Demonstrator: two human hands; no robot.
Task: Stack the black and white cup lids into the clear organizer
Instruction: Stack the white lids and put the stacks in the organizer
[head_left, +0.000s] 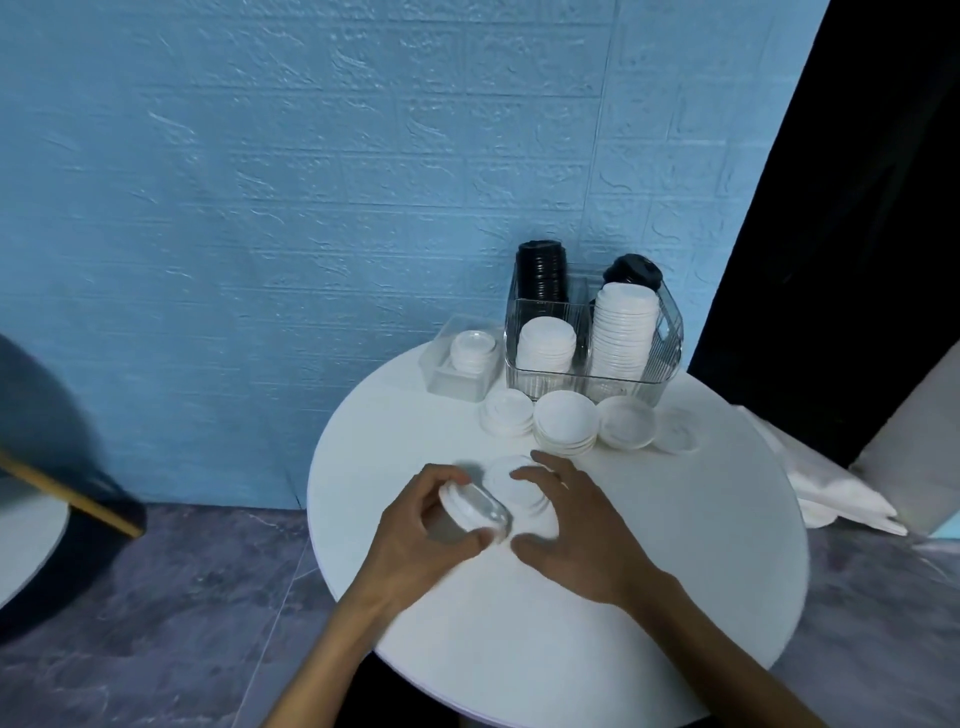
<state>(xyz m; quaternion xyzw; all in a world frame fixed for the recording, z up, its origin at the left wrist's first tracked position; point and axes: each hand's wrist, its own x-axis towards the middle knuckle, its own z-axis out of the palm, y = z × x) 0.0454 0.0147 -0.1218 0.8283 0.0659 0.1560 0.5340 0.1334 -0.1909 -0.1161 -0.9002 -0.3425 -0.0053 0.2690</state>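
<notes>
clear ribbed plastic organizer, matt white table

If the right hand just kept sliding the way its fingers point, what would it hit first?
The right hand points up-left over the table. It would likely meet the loose white lids under its fingertips first, then the left hand's lid stack; depth is unclear.

A round white table carries everything. At its far edge stands the clear organizer; just left of it sits a small clear tray. In front of the organizer lie three low stacks of white lids and one single lid.
</notes>
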